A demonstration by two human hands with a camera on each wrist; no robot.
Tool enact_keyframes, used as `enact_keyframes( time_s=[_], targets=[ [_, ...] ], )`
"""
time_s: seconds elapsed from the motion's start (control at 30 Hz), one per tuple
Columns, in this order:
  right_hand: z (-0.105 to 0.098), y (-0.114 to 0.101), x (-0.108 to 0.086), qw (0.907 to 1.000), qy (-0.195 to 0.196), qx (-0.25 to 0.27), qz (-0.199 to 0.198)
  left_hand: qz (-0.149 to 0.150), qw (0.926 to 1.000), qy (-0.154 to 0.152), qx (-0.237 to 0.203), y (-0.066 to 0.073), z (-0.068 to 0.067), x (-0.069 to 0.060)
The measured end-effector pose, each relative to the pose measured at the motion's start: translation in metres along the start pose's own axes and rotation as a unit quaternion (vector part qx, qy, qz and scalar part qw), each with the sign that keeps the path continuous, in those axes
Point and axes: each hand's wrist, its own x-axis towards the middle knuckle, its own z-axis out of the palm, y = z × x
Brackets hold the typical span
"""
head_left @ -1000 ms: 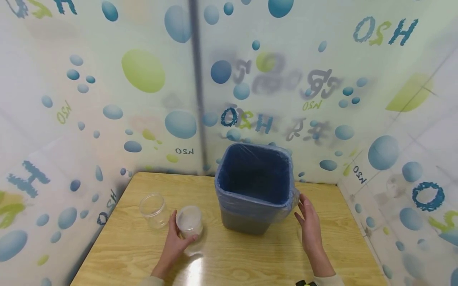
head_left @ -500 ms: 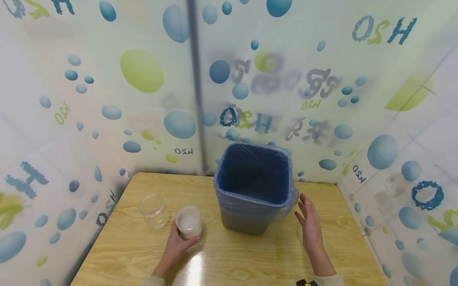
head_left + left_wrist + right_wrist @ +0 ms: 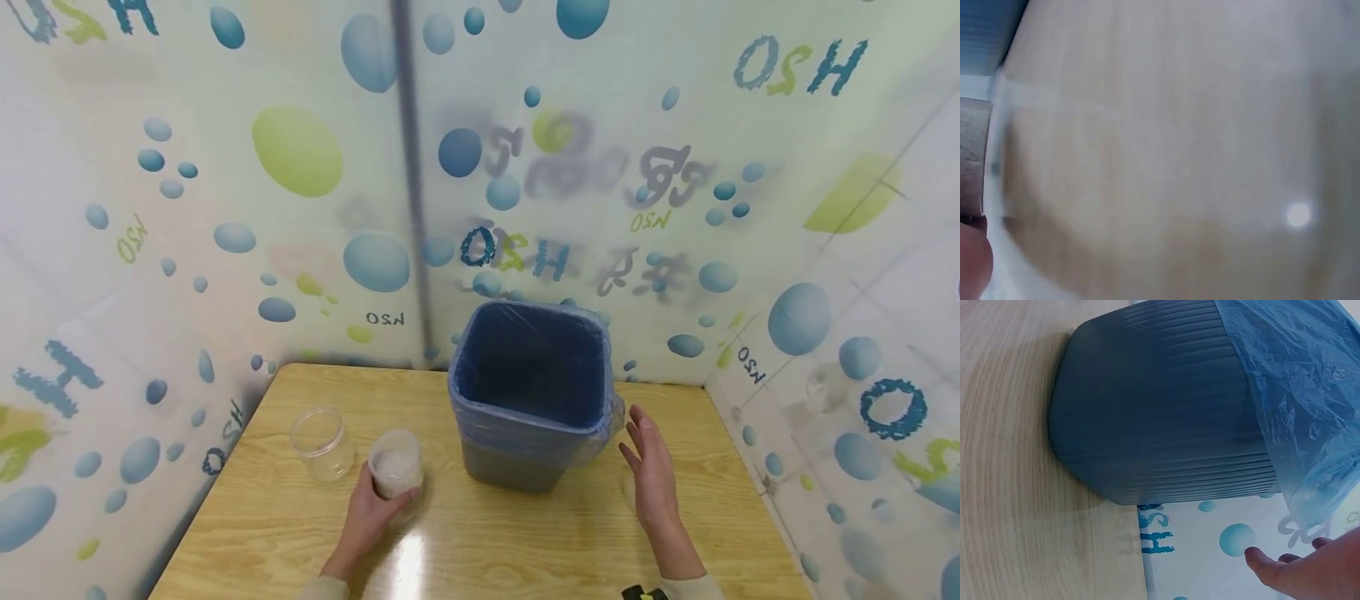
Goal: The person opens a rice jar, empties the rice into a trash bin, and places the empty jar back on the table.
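A clear round jar point(image 3: 396, 467) with whitish contents stands on the table, left of the bin. My left hand point(image 3: 369, 512) grips its near side, thumb on the right and fingers on the left. At the left edge of the left wrist view, part of the jar point(image 3: 972, 159) shows above a blurred fingertip point(image 3: 972, 262). A second clear jar point(image 3: 322, 442), see-through, stands further left. My right hand point(image 3: 651, 471) is held beside the grey bin point(image 3: 510, 462), apart from its blue liner point(image 3: 1307, 412). Its fingers are extended and hold nothing.
The wooden table point(image 3: 480, 550) meets a patterned wall curtain point(image 3: 300, 225) at the back. More patterned wall point(image 3: 840, 417) closes the right side. The tall bin stands near the back edge, its blue bag folded over the rim and bunched at the right.
The fingers of my left hand have drawn in closer around the jar, lower on its side. My right hand, the bin and the other jar stay in place.
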Motion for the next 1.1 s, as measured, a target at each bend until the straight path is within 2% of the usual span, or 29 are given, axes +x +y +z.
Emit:
enact_keyframes(
  time_s=[0.1,0.23,0.4,0.6,0.73,0.9,1.1],
  targets=[
    [-0.001,-0.003,0.000,1.0000,0.002,-0.003,0.002,0.003,0.9998,0.011,-0.017,0.009,-0.002,0.003],
    [-0.003,-0.009,0.000,0.9999,0.013,-0.007,-0.007,0.032,0.9984,0.032,-0.034,0.029,-0.009,0.007],
    [-0.003,-0.018,-0.003,0.9967,0.058,-0.035,-0.045,0.063,0.9947,0.059,-0.055,0.057,-0.020,0.011],
    [-0.002,-0.031,-0.008,0.9896,0.095,-0.062,-0.087,0.095,0.9895,0.062,-0.090,0.088,-0.031,0.012],
    [-0.002,-0.039,-0.012,0.9875,0.105,-0.064,-0.098,0.105,0.9902,0.058,-0.072,0.107,-0.032,0.012],
    [0.000,-0.045,-0.016,0.9866,0.099,-0.037,-0.125,0.125,0.9897,0.060,-0.034,0.130,-0.033,0.011],
    [0.005,-0.052,-0.020,0.9776,0.095,-0.015,-0.187,0.185,0.9794,0.080,-0.013,0.158,-0.030,0.009]
  ],
)
